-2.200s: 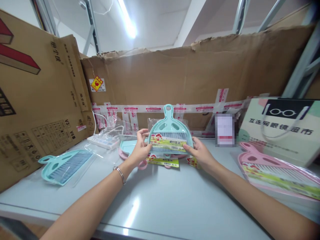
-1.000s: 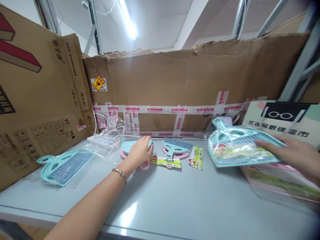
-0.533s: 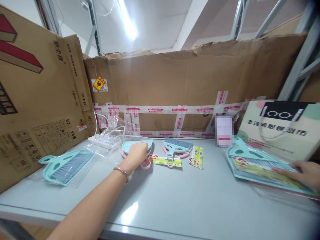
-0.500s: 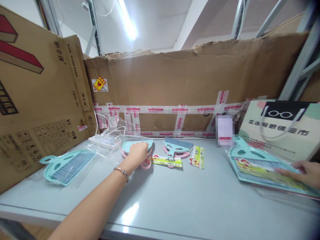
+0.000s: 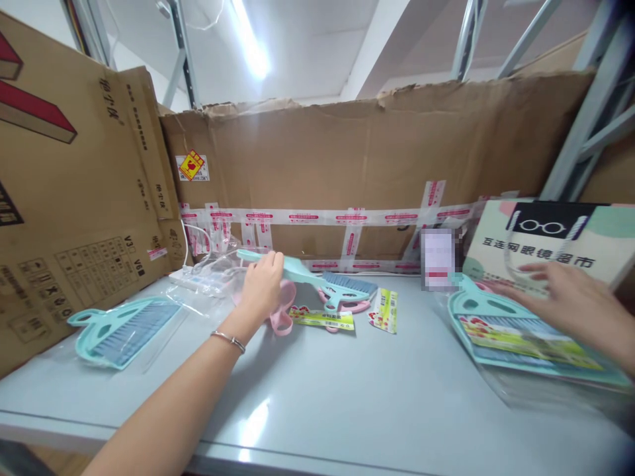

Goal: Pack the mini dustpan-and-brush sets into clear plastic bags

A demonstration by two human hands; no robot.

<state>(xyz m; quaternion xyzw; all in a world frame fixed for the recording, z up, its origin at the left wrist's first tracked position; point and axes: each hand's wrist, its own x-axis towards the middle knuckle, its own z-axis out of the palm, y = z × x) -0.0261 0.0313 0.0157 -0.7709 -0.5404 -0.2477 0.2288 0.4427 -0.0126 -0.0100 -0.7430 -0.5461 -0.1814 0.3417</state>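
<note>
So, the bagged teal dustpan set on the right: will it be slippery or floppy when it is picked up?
Probably slippery: the bagged teal set lies in a glossy clear bag. Likely stiff, as the dustpan inside looks like moulded plastic; only the loose bag edge may flop. It seems thin, so probably light.

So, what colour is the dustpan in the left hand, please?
Light teal: the small plastic dustpan shows best in the head view.
</note>
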